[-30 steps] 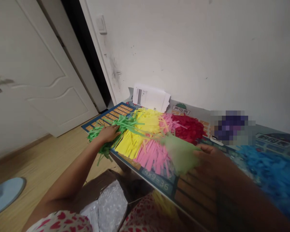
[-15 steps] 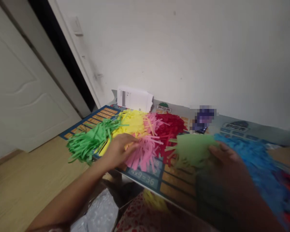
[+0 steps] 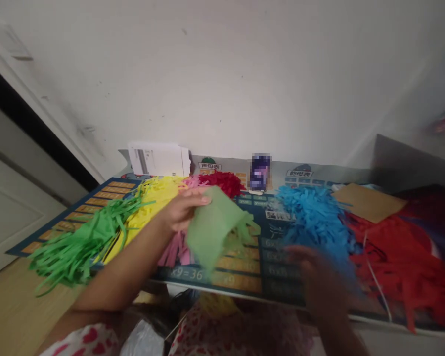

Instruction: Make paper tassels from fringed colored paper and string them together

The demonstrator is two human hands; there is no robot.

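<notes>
Our left hand [image 3: 183,210] grips a thin, bendy green paper sheet [image 3: 213,230] with curled fingers [image 3: 195,199], but our right hand [image 3: 315,282] by the fluffy blue paper strips [image 3: 311,217] is too blurry to tell its fingers.

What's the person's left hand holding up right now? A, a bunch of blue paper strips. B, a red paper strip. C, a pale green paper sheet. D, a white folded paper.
C: the pale green paper sheet hangs from the fingers of the left hand.
</notes>
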